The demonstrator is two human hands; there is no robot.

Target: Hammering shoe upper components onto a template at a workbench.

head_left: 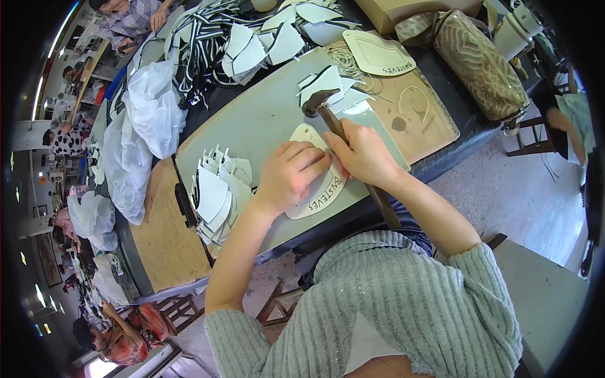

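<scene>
Flat on the surface (265, 120), left hand (291, 173) presses a thin, stiff cream template (321, 192), fingers spread; right hand (364, 156) fingers grip a heavy hammer (328, 113) mid-handle.

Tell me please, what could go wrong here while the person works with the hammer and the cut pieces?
1. The left hand presses on the cream template right beside the right hand holding the hammer; a stroke could possibly hit the left fingers.
2. The stack of white cut pieces stands at the edge of the grey board near the left forearm; a nudge might push it off.
</scene>
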